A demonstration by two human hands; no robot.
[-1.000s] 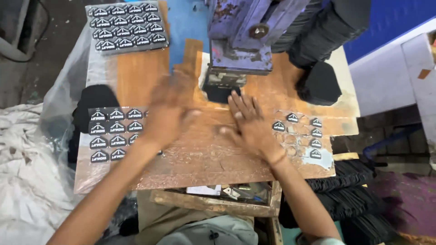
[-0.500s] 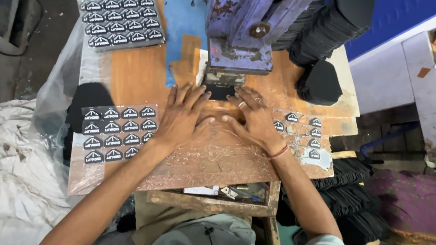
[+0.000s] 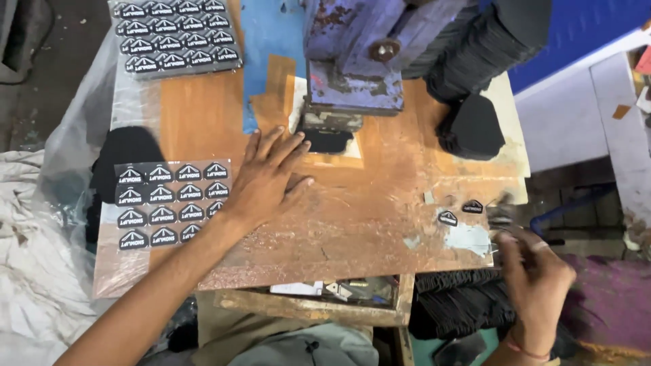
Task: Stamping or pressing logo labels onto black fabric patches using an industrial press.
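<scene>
My left hand (image 3: 268, 179) lies flat on the worn wooden table (image 3: 339, 230), fingers spread and holding nothing. Its fingertips point at a black piece (image 3: 325, 140) under the head of a rusty blue press (image 3: 352, 68). Just left of the hand lies a clear sheet of black triangular labels (image 3: 169, 200). My right hand (image 3: 536, 285) is blurred at the table's right edge, fingers curled. Whether it grips anything is unclear. Two loose black labels (image 3: 460, 211) lie on the table close to its fingertips.
A second sheet of labels (image 3: 176, 34) lies at the far left. Black cut pieces are stacked right of the press (image 3: 475, 125) and under the table (image 3: 461, 305). White cloth (image 3: 34, 271) is heaped on the left. An open drawer (image 3: 332, 290) sits below the front edge.
Both hands were together in front of the press. My right hand has pulled away to the table's right edge, and most labels there are gone. My left hand stays, slightly shifted.
</scene>
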